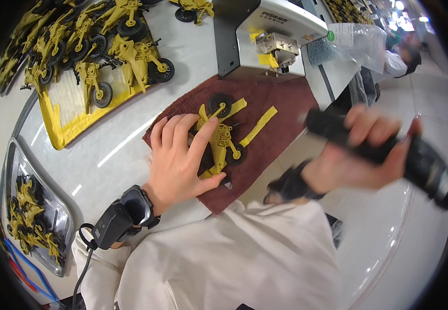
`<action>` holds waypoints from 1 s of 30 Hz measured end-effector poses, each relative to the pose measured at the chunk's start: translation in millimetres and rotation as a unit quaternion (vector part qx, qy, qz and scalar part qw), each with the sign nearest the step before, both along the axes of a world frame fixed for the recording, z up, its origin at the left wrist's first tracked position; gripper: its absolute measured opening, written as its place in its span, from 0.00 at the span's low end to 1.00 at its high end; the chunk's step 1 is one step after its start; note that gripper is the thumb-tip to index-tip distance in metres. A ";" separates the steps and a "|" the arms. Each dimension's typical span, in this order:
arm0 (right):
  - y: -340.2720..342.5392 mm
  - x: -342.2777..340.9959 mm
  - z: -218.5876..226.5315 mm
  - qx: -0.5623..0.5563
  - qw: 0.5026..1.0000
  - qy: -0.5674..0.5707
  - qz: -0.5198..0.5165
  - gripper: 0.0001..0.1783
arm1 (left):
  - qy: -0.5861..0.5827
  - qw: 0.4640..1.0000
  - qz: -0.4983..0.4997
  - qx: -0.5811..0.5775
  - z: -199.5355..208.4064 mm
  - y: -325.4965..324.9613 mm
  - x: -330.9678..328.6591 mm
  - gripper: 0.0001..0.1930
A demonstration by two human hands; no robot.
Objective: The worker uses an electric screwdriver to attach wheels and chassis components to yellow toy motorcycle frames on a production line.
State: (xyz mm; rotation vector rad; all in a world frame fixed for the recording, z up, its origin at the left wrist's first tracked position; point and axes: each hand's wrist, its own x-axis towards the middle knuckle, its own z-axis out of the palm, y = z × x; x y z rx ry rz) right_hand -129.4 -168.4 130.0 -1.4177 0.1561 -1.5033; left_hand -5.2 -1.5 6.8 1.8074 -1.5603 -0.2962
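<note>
Steadying the yellow motorcycle model (219,142) inside the cloth (283,103) edges calls for a firm, wide-spread left hand (175,150) while the right hand (360,160) grips a black tool (332,127).

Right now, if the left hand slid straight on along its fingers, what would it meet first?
Probably the black wheel of the toy motorbike, just past the index fingertip of the left hand; depth is unclear.
</note>
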 end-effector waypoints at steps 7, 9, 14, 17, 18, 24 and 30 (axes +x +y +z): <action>-62.0 69.9 -4.4 -0.057 0.987 0.081 -0.129 0.21 | -0.009 0.995 0.074 0.070 3.6 -1.6 -9.7 0.53; -56.8 66.8 -3.0 -0.035 0.991 0.075 -0.105 0.24 | -0.014 0.996 0.073 0.039 5.4 -4.2 -8.9 0.54; 5.7 13.7 -16.8 -0.046 0.984 0.157 0.072 0.31 | -0.030 0.996 0.051 0.070 7.8 -2.7 -3.0 0.55; 31.7 -10.3 -28.3 0.002 0.976 0.092 0.198 0.39 | -0.019 0.995 0.045 0.087 4.6 -3.9 -5.5 0.55; 38.0 -14.0 -31.7 -0.007 0.971 0.099 0.219 0.39 | -0.011 0.995 0.050 0.083 4.8 -1.6 -7.3 0.54; 51.4 -23.9 -38.1 -0.031 0.956 0.144 0.253 0.39 | -0.015 0.994 0.050 0.094 -0.3 -2.2 -7.6 0.54; 55.0 -18.8 -48.8 -0.016 0.956 0.141 0.256 0.38 | -0.013 0.994 0.054 0.097 3.5 -2.9 -8.5 0.53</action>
